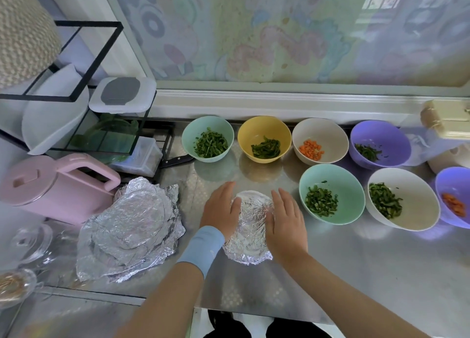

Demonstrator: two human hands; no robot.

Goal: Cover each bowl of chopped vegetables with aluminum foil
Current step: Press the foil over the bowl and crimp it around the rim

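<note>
Two flat palms: left hand [220, 211] and right hand [285, 222] press straight-fingered against the foil-covered bowl [251, 225].

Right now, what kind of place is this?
Probably a home kitchen prep counter: a steel worktop, a yellow bowl of chopped greens, a white bowl of diced carrot, and a pink kettle.

pink kettle [50, 187] at left; black-handled knife [178, 160] beside rack [99, 62].
</note>
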